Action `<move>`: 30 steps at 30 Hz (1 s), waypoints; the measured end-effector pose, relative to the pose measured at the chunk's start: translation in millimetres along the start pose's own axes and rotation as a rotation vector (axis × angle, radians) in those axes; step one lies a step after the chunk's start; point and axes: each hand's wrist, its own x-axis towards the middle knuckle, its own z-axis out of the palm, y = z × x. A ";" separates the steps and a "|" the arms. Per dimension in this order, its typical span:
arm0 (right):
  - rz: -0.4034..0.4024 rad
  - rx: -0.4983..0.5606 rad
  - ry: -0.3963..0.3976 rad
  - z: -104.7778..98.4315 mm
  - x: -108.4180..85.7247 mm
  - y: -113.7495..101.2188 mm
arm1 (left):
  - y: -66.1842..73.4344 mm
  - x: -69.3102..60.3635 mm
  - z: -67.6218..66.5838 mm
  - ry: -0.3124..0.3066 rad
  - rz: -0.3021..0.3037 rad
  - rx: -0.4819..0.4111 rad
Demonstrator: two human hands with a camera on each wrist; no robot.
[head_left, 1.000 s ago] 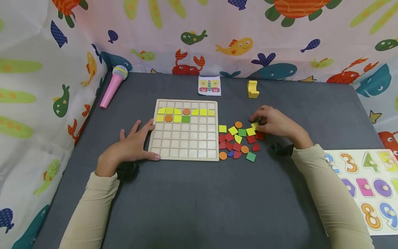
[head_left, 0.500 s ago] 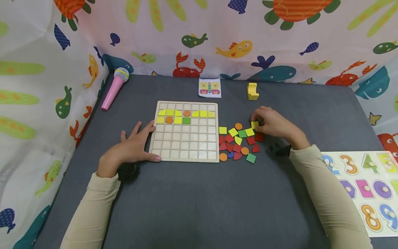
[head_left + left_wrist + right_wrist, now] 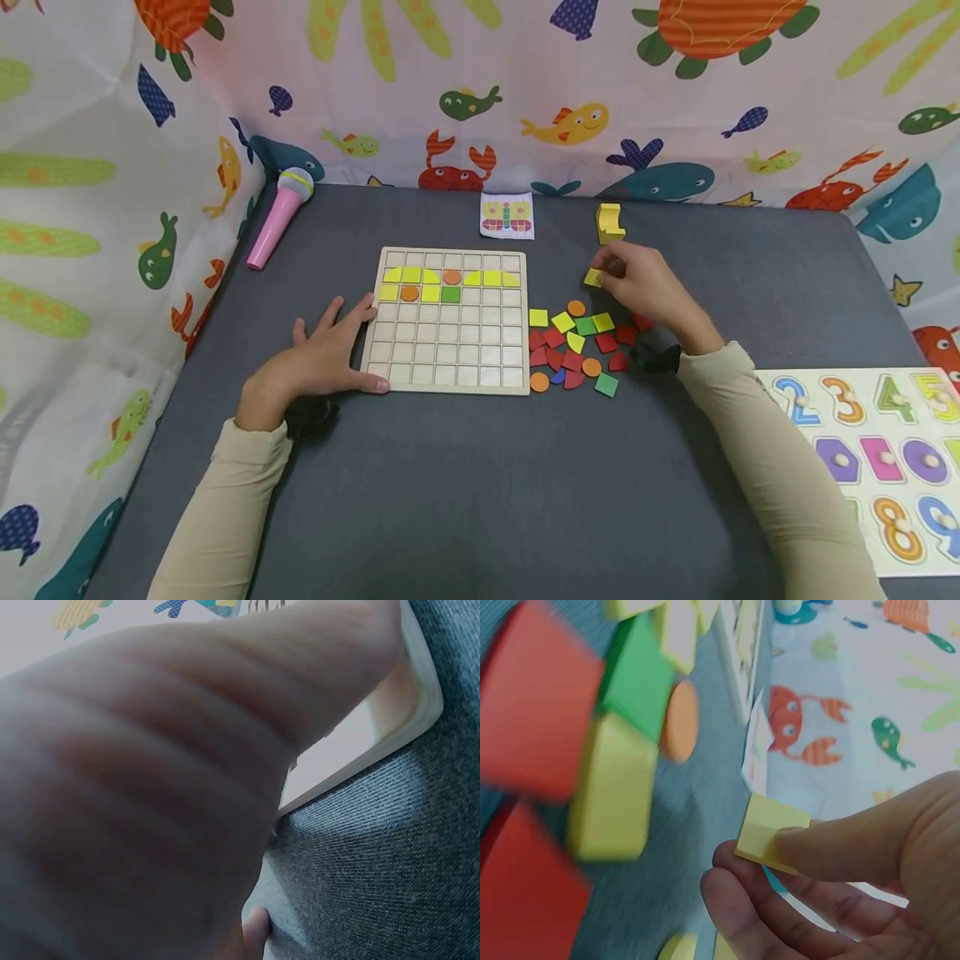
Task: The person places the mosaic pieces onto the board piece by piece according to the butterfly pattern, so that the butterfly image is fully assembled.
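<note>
A wooden grid board (image 3: pixel 465 354) lies on the grey table, its upper rows partly filled with yellow, orange and green tiles. My left hand (image 3: pixel 311 362) rests at the board's left edge, fingers spread and thumb on the near corner. In the left wrist view that hand (image 3: pixel 150 765) fills most of the picture. Above the loose tiles, my right hand (image 3: pixel 641 283) pinches a yellow square tile (image 3: pixel 769 829) between thumb and fingers. Right of the board lies a scatter of tiles, among them a green square (image 3: pixel 606 384), an orange circle (image 3: pixel 539 382) and several red pieces.
Behind the board lies a butterfly pattern card (image 3: pixel 507 217). A yellow notched block (image 3: pixel 610 223) stands to its right. At the back left is a pink toy microphone (image 3: pixel 279 218). A number puzzle board (image 3: pixel 858 500) lies at the right. A printed curtain (image 3: pixel 375 100) bounds the table.
The right hand has lifted the yellow square from the scatter and moved left and away toward the back. The left hand has stayed on the board's edge.
</note>
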 end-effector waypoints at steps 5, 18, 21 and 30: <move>0.011 0.070 0.002 10.3 8.7 -16.1 | -1.6 1.5 1.8 0.003 0.000 0.000; -0.148 0.170 -0.054 45.1 28.6 -53.7 | -1.7 0.5 1.5 0.003 0.004 -0.006; -0.182 0.183 -0.071 54.0 33.2 -63.5 | -0.2 -0.4 0.8 0.005 0.005 -0.011; -0.275 0.184 -0.086 80.4 45.1 -86.0 | 1.7 -0.7 -0.7 0.006 0.014 -0.003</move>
